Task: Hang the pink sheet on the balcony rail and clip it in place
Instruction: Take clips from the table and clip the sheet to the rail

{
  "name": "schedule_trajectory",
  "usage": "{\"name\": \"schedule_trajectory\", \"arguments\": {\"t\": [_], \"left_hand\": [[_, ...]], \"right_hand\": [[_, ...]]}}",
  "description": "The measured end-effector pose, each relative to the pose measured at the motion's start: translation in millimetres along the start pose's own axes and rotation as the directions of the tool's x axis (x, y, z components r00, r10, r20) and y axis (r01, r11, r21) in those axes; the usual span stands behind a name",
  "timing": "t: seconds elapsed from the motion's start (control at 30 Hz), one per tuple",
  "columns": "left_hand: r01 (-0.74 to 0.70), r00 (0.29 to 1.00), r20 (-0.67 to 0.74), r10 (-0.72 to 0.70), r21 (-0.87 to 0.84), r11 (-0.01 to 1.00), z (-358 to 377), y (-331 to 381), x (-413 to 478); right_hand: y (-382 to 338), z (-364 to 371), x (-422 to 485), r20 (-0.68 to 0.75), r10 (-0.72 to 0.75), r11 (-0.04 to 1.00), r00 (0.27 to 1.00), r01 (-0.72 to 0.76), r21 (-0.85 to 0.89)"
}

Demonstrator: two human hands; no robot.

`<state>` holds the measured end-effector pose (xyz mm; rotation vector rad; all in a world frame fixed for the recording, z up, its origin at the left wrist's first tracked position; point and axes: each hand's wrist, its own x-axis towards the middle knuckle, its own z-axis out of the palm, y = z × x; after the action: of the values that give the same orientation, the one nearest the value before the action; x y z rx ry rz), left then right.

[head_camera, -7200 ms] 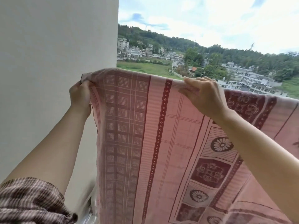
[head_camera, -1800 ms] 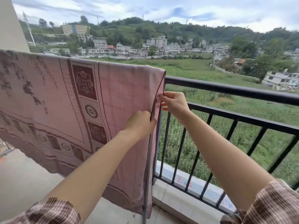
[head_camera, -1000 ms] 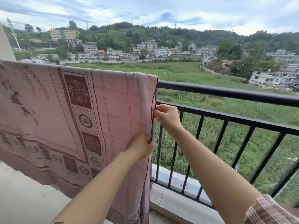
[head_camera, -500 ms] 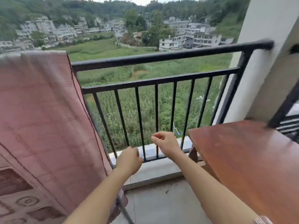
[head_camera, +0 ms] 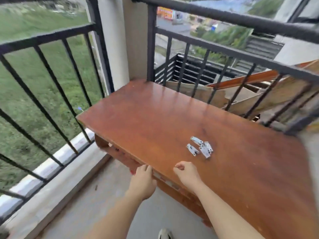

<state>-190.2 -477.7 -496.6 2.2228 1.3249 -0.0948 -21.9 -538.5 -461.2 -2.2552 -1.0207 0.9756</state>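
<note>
A: Hands?

B: Nearest in view is a shoe tip (head_camera: 164, 234) on the concrete floor (head_camera: 103, 195). Both bare forearms reach forward. The left hand (head_camera: 143, 181) is at the near edge of the tabletop, back up, fingers pressed together and curled down at the edge. Can't tell whether they grip the edge or only meet it. The right hand (head_camera: 187, 173) is just beside it, over the same edge. Its fingers are curled into a loose fist, thumb against forefinger, nothing in it.

A: Clips?

B: Silver metal clips (head_camera: 200, 149) lie in a small heap, several overlapping. They're on the brown wooden table (head_camera: 155, 121), near the near edge, about midway along it. That's just beyond the right hand, apart from it. Neither hand touches them.

A: Rail?

B: The black balcony rail (head_camera: 224, 16) runs along the tabletop's far edge, with vertical bars under a round top bar. A second section (head_camera: 43, 37) runs past the left edge. Between the two sections, by the far left corner, stands a pale pillar (head_camera: 119, 40).

A: Beyond that?

B: Behind the far bars there are cardboard and wooden boards (head_camera: 241, 95), leaning. Past them is a black slatted grille (head_camera: 189, 69). Under the left section a white kerb (head_camera: 57, 159) edges the floor. Grass (head_camera: 25, 75) shows through the bars. The frame's edges are blurred.
</note>
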Motion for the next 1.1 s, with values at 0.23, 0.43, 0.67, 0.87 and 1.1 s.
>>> {"name": "schedule_trajectory", "arguments": {"t": [0.23,0.43,0.67,0.87,1.1], "left_hand": [[-0.01,0.994,0.109,0.01,-0.003,1.0,38.9,35.8,39.9],[0.05,0.997,0.062,-0.054,0.069,0.996,59.2,-12.5,1.1],[0.068,0.992,0.095,-0.083,0.153,0.986,83.9,-45.3,-45.7],[0.048,0.964,0.249,-0.091,0.174,0.984,82.9,-89.2,-77.4],[0.132,0.978,0.151,-0.145,0.092,0.987,19.9,-151.8,-141.3]], "right_hand": [[58.6,-28.4,29.1,-0.06,0.125,0.984,0.99,-0.132,-0.119],[43.7,23.3,12.2,0.005,0.052,0.941,0.999,-0.048,-0.336],[33.1,70.3,5.0,-0.036,0.047,0.812,0.998,-0.059,-0.58],[36.7,119.5,-24.5,-0.031,0.032,0.796,0.999,-0.044,-0.604],[-31.6,177.1,-79.0,0.143,-0.08,0.865,0.986,0.14,-0.481]]}}
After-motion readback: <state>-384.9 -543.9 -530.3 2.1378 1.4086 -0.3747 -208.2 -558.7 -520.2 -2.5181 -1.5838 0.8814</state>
